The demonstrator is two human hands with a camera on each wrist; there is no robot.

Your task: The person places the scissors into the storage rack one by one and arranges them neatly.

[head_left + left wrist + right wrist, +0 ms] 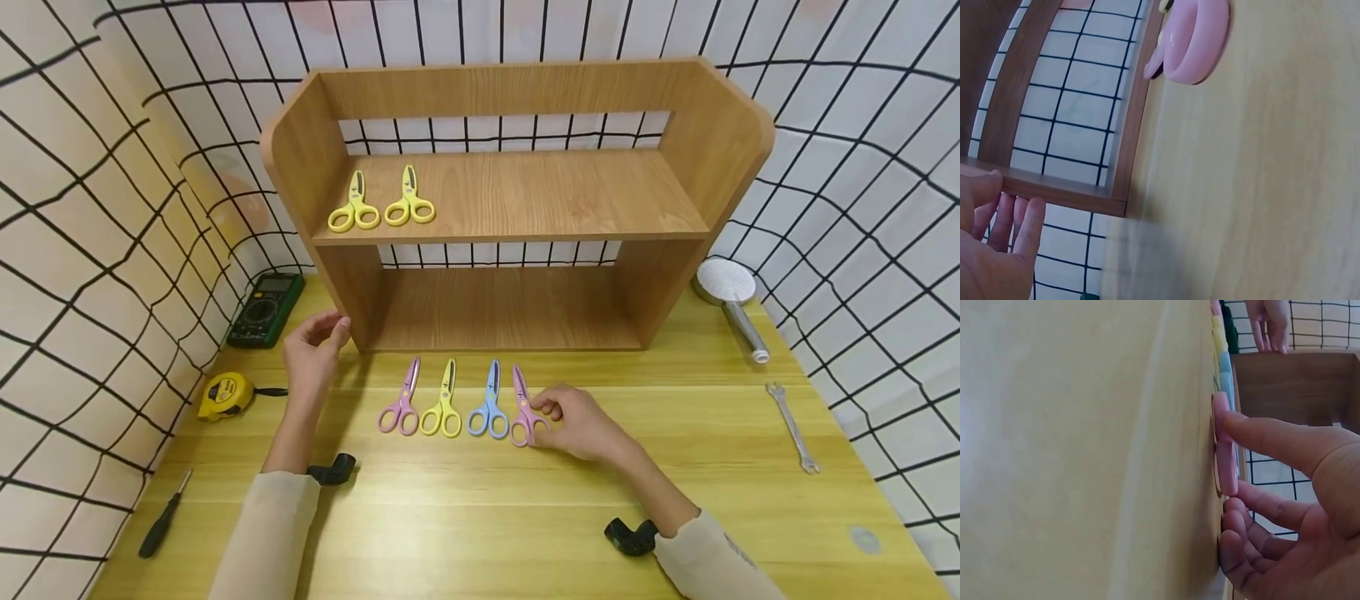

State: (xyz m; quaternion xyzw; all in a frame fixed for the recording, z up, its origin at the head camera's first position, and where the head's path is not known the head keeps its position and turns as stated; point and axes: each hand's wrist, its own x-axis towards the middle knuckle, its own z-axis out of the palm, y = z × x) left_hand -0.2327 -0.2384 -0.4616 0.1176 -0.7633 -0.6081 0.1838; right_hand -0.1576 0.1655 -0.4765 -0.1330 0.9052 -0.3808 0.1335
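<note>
Head view: the wooden shelf unit (517, 196) stands at the back of the yellowish tabletop (480, 517), its lower front edge just behind a row of four scissors: the leftmost pink scissors (406, 393), yellow scissors (447, 398), blue scissors (491, 398) and, at the right end, the rightmost pink scissors (522, 400). The right hand (581, 425) pinches these last by the handle; between it and the wrench (793, 429) near the right edge runs a broad stretch of tabletop, and another runs from the row toward the person. The left hand (313, 354) is at the unit's left side panel, with the multimeter (267, 310) and tape measure (227, 396) narrowing the room on its outer side. Above, two yellow scissors (409, 200) lie at the upper board's left end, with wide bare board to their right. Left wrist view: the fingers lie loosely bent, their tips against the panel's outer side, the thumb at its front edge. Right wrist view: the thumb presses on the pink handle with the index fingertip at its end, while the other fingers curl close to the tabletop.
</note>
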